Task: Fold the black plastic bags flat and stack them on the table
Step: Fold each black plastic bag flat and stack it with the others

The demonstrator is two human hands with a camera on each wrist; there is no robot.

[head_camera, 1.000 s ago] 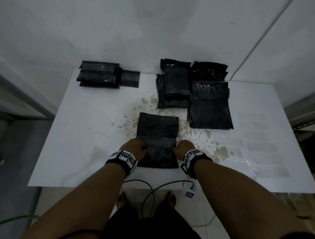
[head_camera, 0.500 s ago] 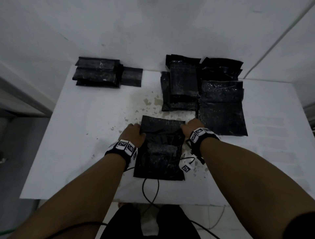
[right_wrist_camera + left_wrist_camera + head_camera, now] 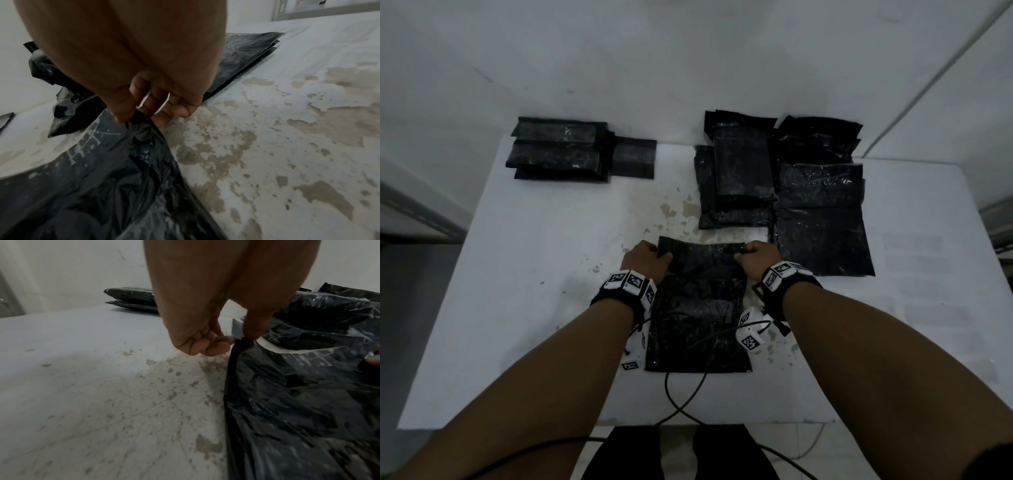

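We are looking at a black bag (image 3: 698, 322) lying on the white table (image 3: 524, 274), its long axis running away from us. Our left hand (image 3: 645, 262) is pinching its far left corner, and our right hand (image 3: 756, 260) is pinching the far right corner, both arms reaching forward, wrists raised.

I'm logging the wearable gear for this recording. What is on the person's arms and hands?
Both forearms are bare, with no sleeves or gloves. Each wrist wears a black band carrying white blocks printed with black-and-white square code markings. A further white coded block hangs below the right wrist. Thin black cables run from the bands back toward the body.
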